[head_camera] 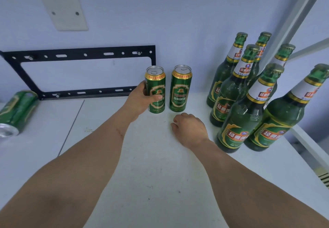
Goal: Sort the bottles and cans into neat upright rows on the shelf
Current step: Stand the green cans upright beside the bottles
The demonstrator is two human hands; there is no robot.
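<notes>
Gripping an upright green can (156,78) with the left hand (140,99) on the white shelf (160,165).
It stands just left of a second can (180,88). The right hand (190,129) rests before that second can, curled and holding nothing. Six green bottles (229,92) stand to its right, and a tipped can (16,113) lies far left.

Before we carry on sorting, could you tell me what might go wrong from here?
The gripped can in the left hand stands close beside the second upright can; shifting it could tip that neighbour. The can lying on its side might roll. The right hand rests near the nearest bottle and could bump it.
</notes>
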